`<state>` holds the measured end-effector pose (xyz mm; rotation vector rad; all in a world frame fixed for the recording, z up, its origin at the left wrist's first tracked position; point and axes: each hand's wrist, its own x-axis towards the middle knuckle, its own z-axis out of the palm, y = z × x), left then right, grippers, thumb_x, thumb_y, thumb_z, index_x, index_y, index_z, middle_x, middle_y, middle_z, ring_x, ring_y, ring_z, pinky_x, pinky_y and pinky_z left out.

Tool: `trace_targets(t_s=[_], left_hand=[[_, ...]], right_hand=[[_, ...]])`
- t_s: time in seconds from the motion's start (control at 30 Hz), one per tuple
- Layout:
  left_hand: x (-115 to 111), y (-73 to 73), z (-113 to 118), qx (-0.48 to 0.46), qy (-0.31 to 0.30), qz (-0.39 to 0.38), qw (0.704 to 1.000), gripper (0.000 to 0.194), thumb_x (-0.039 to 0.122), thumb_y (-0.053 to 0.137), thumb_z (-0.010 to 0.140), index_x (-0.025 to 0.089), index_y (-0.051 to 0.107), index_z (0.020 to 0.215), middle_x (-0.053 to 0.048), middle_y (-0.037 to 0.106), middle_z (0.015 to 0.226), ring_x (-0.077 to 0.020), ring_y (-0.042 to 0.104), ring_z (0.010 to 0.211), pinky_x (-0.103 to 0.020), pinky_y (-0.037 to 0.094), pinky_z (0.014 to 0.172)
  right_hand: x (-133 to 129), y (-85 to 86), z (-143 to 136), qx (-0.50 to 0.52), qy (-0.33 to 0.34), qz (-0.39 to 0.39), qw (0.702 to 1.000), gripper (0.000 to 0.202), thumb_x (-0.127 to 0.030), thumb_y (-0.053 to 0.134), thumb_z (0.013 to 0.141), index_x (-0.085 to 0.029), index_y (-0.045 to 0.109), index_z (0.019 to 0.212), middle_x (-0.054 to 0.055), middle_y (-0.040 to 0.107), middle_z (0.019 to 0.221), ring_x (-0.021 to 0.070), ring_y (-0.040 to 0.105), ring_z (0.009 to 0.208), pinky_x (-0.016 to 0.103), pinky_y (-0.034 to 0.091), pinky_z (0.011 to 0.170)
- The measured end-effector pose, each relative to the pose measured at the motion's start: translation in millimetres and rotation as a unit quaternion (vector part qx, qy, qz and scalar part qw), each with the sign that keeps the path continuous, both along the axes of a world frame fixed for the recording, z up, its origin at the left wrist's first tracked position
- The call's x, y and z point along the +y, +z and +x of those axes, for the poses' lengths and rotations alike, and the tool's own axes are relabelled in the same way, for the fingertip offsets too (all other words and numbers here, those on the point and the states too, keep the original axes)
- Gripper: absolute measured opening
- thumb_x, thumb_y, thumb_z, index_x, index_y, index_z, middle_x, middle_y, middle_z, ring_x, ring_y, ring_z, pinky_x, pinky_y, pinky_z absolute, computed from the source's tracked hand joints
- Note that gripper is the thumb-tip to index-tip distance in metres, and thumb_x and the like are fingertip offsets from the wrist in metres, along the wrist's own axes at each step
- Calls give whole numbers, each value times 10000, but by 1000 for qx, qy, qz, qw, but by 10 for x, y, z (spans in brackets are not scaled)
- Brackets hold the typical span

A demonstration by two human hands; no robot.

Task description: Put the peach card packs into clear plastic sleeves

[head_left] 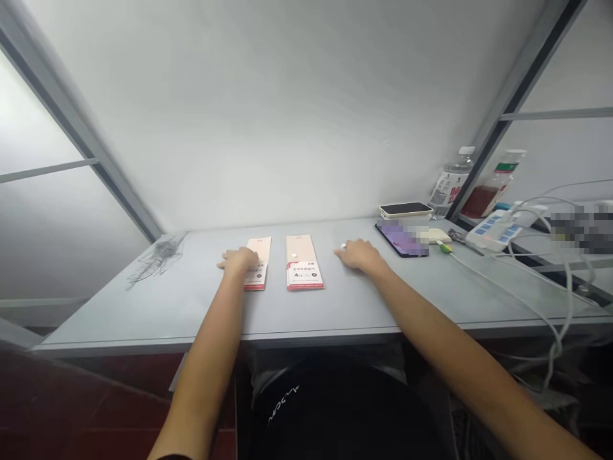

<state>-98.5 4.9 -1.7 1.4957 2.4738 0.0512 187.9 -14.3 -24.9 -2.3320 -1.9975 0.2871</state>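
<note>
Left packet (258,278) and right packet (305,276) flat on surface (306,316); long axes fore-aft, red ends nearest. Left hand (241,258) spread over left packet; right hand (360,254) curled, white piece (343,246) at fingertips, grip unclear.

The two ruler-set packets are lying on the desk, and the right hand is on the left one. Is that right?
Not quite: the head view shows the left hand on the left ruler-set packet, not the right hand. Both packets do lie on the desk.
</note>
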Motion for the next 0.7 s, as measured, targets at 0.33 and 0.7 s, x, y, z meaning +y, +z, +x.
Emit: trace_targets(t_s=[0.33, 0.7], left_hand=[[-53, 58, 58, -4, -34, 8, 999, 510, 534, 500, 708, 224, 559, 1109, -205, 494, 1266, -376, 377, 1214, -511, 396, 827], [-38, 96, -25, -7, 16, 50, 999, 720, 607, 697, 486, 154, 513, 1014, -220, 563, 1112, -383, 434, 1156, -471, 381, 857]], right_hand=[[-40, 40, 36, 35, 21, 69, 997, 350, -390, 482, 833, -157, 560, 1082, 161, 612, 1057, 308, 552, 995, 369, 425, 735], [-14, 54, 69, 44, 8, 110, 993, 227, -304, 551, 805, -143, 596, 958, 164, 572, 1063, 320, 487, 1054, 394, 398, 791]])
